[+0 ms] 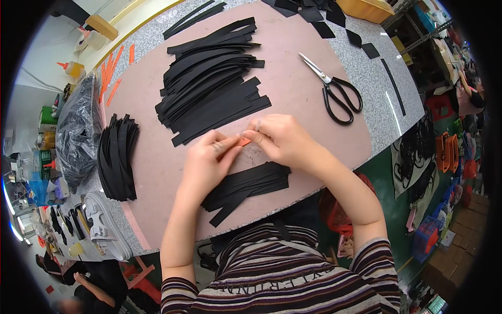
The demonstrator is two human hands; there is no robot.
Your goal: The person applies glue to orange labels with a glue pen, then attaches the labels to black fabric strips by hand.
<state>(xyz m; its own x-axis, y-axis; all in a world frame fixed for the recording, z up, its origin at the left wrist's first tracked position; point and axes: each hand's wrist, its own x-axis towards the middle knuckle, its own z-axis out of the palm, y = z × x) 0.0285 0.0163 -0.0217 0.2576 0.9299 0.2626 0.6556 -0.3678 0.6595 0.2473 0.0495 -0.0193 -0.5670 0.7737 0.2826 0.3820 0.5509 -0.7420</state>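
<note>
Both of my hands meet over the middle of the pink mat (314, 152). Between the fingertips is a small orange strip (244, 141). My left hand (208, 157) pinches its left end, and my right hand (280, 138) pinches it from the right. Just beyond the hands lies a large pile of black strips (214, 78). A smaller bundle of black strips (253, 183) rests nearer my body, partly behind my left hand. Black-handled scissors (334, 91) lie apart from my right hand, blades pointing up and left.
Another black bundle (119, 157) sits at the left, beside a black plastic bag (78, 131). Orange strips (110, 73) lie at the table's upper left. Black square pieces (324, 30) and a yellow tray (366, 9) are at the far right. A person's arm (94, 290) shows at lower left.
</note>
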